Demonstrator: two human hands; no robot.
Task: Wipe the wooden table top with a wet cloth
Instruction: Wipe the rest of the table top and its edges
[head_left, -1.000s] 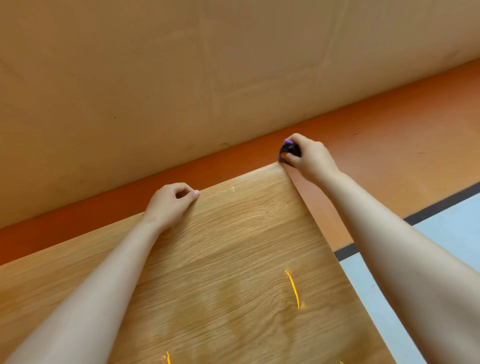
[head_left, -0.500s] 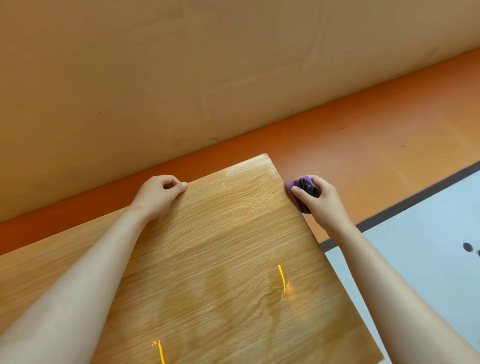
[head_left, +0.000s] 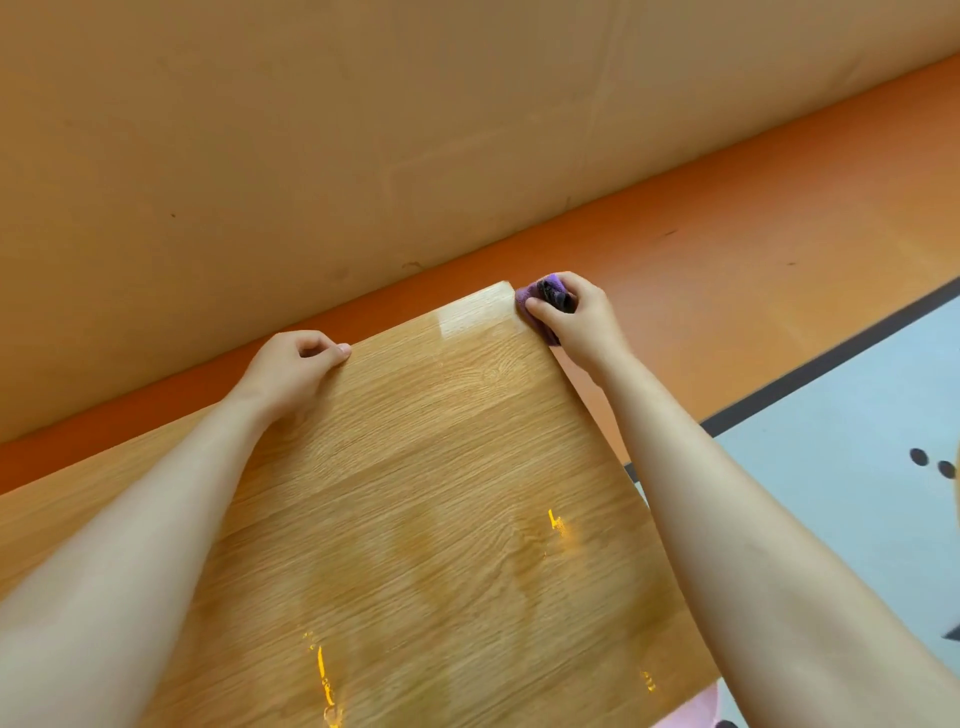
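Head view looks down over a wooden desk (head_left: 426, 493) with a light oak grain, its far right corner pointing toward a tan wall (head_left: 363, 130). The right hand (head_left: 576, 317) is curled around a bunched purple cloth (head_left: 540, 299), thumb and fingers pinching it, and presses it against the right edge of the desk just below that far corner. Part of the cloth shows above the knuckles and a little more peeks out under the palm; a darker patch sits in its folds. The left hand (head_left: 293, 366) rests at the far edge of the desk, well apart from the cloth, with its fingers folded over the edge into a loose fist and the thumb lying along the top. It holds nothing but the desk edge. Both bare forearms stretch forward across the surface. A pale glossy patch (head_left: 467, 317) lies on the desk near the far corner, between the two hands, and darker damp-looking streaks (head_left: 415, 561) mark the wood closer in. Beyond the desk runs an orange floor (head_left: 727, 234), bordered at right by a dark strip (head_left: 831, 358) and a pale grey area (head_left: 857, 467).
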